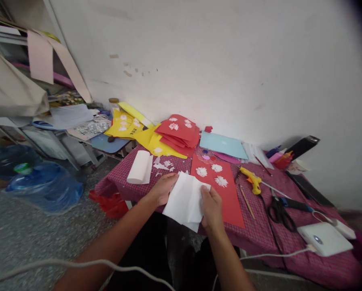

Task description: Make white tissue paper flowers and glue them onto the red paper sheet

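Note:
A creased white paper sheet [183,200], folded in layers, is held up in front of the table's near edge. My left hand [166,188] grips its left edge, and my right hand [211,205] pinches the right edge with the thumb on top. Just behind lies a red sheet [231,202] bearing white paper flowers [221,181]. To the left of the hands, a white paper roll [138,167] rests on the checked cloth beside torn white scraps [165,165].
On the right are a yellow glue gun [251,180], black scissors [280,212], a pencil [246,201] and a white box [324,238] with a cable. Red sheets [181,131], yellow sheets [153,141] and a light blue sheet [223,144] lie along the wall. Water bottles [44,186] stand on the floor.

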{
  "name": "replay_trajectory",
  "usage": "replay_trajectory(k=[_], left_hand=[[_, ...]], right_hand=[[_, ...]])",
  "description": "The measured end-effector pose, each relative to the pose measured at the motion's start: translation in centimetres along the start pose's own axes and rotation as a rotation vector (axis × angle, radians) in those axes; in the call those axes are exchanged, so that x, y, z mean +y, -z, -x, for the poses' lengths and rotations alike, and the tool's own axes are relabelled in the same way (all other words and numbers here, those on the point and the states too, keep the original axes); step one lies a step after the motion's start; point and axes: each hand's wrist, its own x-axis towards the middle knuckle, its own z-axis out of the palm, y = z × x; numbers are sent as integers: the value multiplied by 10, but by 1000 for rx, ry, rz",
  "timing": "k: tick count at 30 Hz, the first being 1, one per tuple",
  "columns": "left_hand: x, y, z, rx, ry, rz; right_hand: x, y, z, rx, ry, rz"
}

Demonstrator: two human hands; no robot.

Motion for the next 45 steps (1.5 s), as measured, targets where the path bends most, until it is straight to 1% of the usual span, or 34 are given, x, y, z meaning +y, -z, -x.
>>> replay_trajectory(k=[8,13,18,22,24,27,29,31,33,35,38,41,43,45], left_hand=[[1,-1,0,7,3,-12],[0,1,0,-55,36,5],[-1,1,2,-68,-25,-103],[-3,1,3,-79,-27,-168],[-4,2,4,-82,-34,-191],[-5,2,8,-88,-56,-211],[-4,2,14,-103,-76,-230],[-2,0,23,-135,-89,-268],[2,-5,32,-169,-99,-326],[9,-15,43,-191,-105,-415],[21,-34,57,-237,-90,-523],[27,-55,65,-293,-81,-533],[26,-65,65,-301,-71,-502],[22,-72,61,-295,-65,-477]], right_hand=[[-2,-3,4,-21,21,21],[1,-1,3,-21,45,61],[4,0,1,-34,51,58],[-1,1,4,-85,79,109],[-6,6,5,-117,104,162],[-12,22,4,-125,108,194],[-14,36,3,-88,105,165],[-15,49,4,-44,141,115],[-18,59,7,-37,196,59],[-23,64,12,-102,201,-20],[-32,67,24,-221,114,-168],[-41,69,36,-325,15,-280],[-42,72,42,-359,-11,-303],[-41,77,44,-354,-12,-289]])
